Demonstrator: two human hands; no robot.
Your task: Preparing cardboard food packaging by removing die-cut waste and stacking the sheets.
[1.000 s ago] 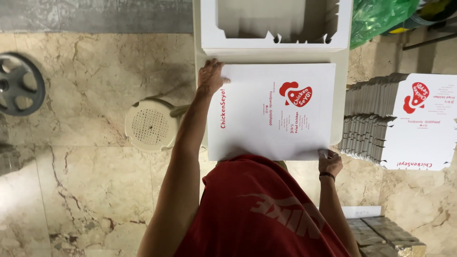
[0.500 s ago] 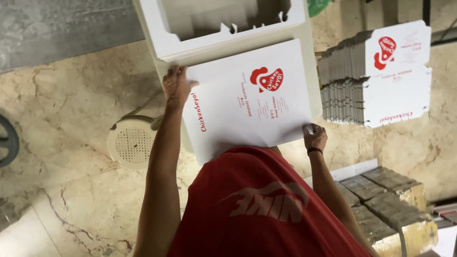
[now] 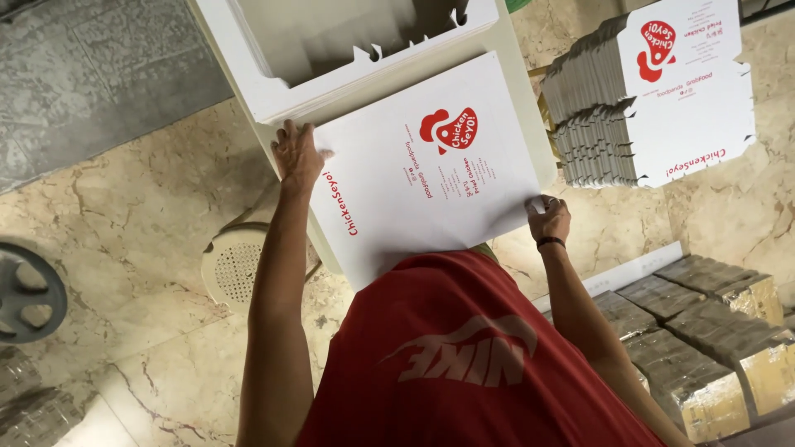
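Flat white cardboard box blank with a red emblem and red lettering (image 3: 422, 165), lying printed side up on a narrow white table (image 3: 542, 149), its near edge hidden behind the wearer's red shirt (image 3: 472, 356). Left hand (image 3: 296, 155): palm down, fingers spread open, pressing on the far left corner of the blank, touching it without gripping. Right hand (image 3: 548, 217): fingers curled closed, pinching the blank's near right corner; a dark band sits on that wrist. Opened white cardboard tray with notched, tabbed walls (image 3: 356, 41), just beyond the blank on the same table, its near rim touching or just overlapping the blank's far edge; which one cannot be told. Tall stack of folded white box blanks with the same red emblem (image 3: 662, 91), to the right of the table, well apart from both hands. Brown bundles wrapped in clear film (image 3: 712, 331), on the floor at lower right, beside the right forearm. Round cream perforated stool seat (image 3: 236, 265), under the left forearm. Beige marble floor (image 3: 141, 215) below everything. Grey wheel-shaped object (image 3: 25, 290), at the left edge.
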